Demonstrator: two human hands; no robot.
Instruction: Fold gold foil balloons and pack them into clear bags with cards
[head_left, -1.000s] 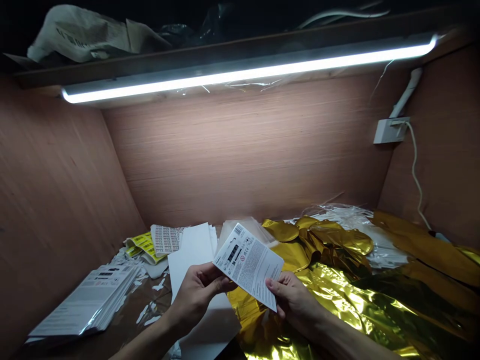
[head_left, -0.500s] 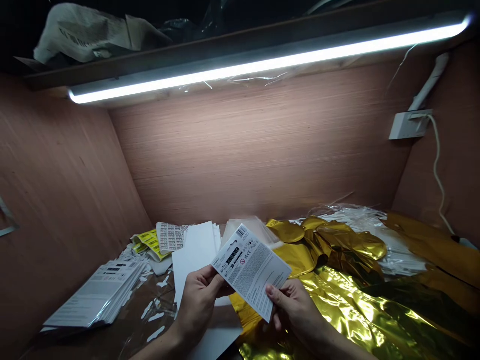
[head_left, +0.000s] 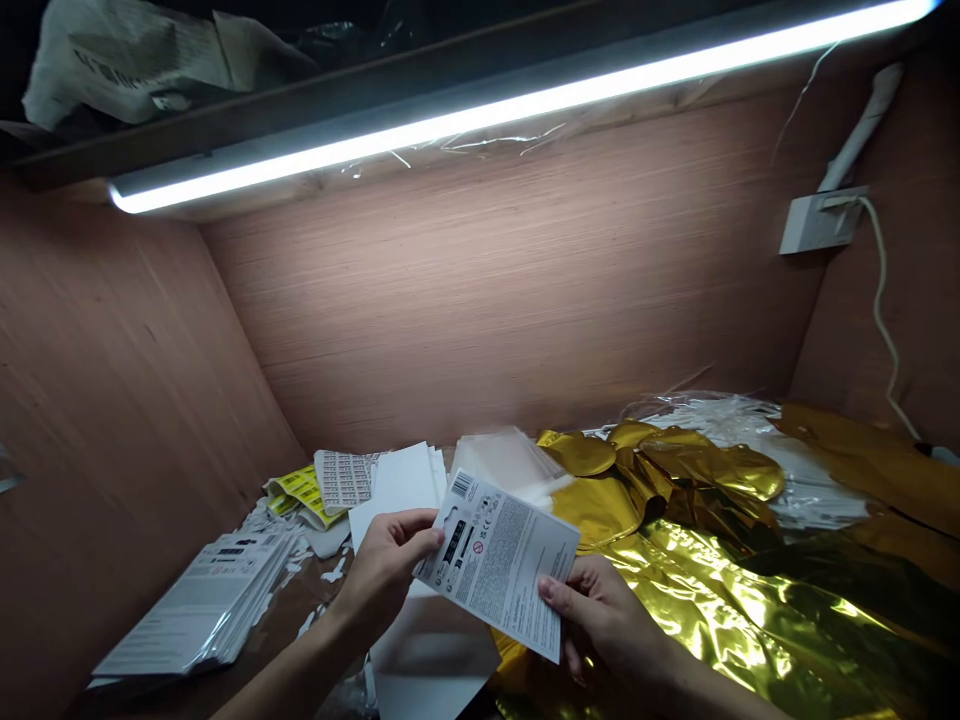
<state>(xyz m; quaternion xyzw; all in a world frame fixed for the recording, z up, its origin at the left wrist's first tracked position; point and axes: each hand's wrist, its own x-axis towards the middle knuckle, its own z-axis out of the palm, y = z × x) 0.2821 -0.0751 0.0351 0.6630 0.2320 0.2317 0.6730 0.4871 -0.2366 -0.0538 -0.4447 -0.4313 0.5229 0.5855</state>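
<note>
Between my two hands is a printed white packaging card (head_left: 502, 560), tilted, with a barcode, small icons and a hang hole at its upper left end. My left hand (head_left: 390, 565) pinches that end between thumb and fingers. My right hand (head_left: 600, 610) grips the lower right part, its thumb lying flat on the printed face and the fingers behind it. Below the card lie plain white sheets (head_left: 427, 655). Gold foil balloons (head_left: 697, 590) are spread beside and beyond my right hand.
A stack of similar printed cards (head_left: 195, 605) lies at the left. Behind are yellow label sheets (head_left: 304, 492), a white label sheet (head_left: 343, 480) and clear plastic sleeves (head_left: 506, 465). Wooden walls (head_left: 487, 300) enclose the bench under a light tube (head_left: 525, 105). A power socket (head_left: 821, 222) hangs at the right.
The card has turned slightly anticlockwise and sits a little lower in my hands. My left thumb has shifted onto its face near the hang hole. The whole view has tilted slightly.
</note>
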